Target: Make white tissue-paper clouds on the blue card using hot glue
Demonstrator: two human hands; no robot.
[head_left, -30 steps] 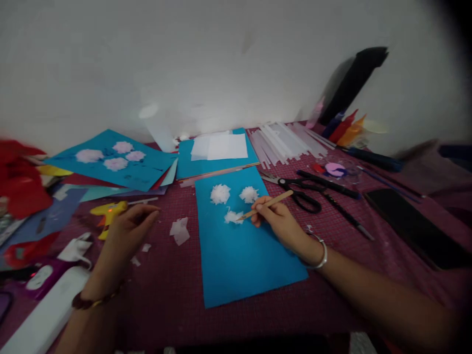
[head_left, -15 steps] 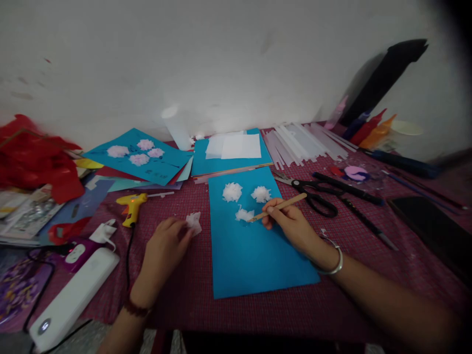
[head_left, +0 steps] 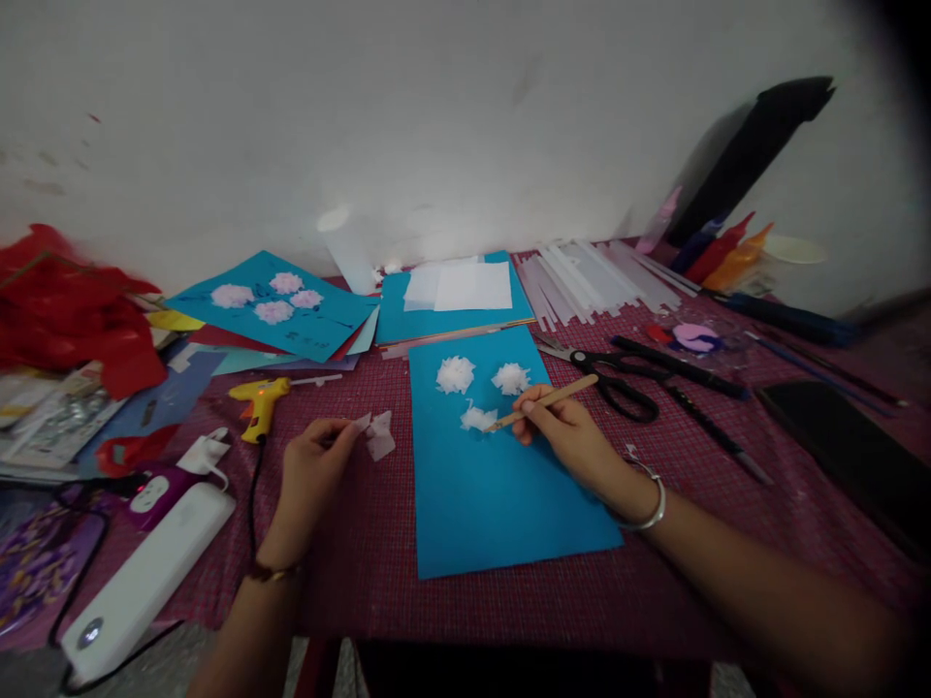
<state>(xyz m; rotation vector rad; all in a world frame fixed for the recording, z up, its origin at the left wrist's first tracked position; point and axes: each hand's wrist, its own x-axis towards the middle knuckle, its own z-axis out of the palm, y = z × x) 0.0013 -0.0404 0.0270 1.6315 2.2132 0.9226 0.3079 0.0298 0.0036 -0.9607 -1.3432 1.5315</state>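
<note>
A blue paper sheet (head_left: 501, 485) lies on the maroon checked cloth with three white tissue puffs (head_left: 456, 374) glued near its top. My right hand (head_left: 563, 431) rests on the sheet and is closed round a thin wooden stick (head_left: 542, 401), whose tip touches the lowest puff (head_left: 478, 419). My left hand (head_left: 312, 465), left of the sheet, pinches a small white tissue piece (head_left: 362, 424). More tissue scraps (head_left: 380, 439) lie beside its fingertips.
A yellow glue gun (head_left: 260, 402) and a white power strip (head_left: 142, 577) lie at the left. Black scissors (head_left: 618, 378), white paper strips (head_left: 589, 276), glue bottles (head_left: 727, 257) and a black phone (head_left: 844, 451) lie at the right. Another blue sheet with puffs (head_left: 272, 305) sits behind.
My left hand came in from near the glue gun to the tissue scraps and picked one up. My right hand kept the stick on the lowest puff.
</note>
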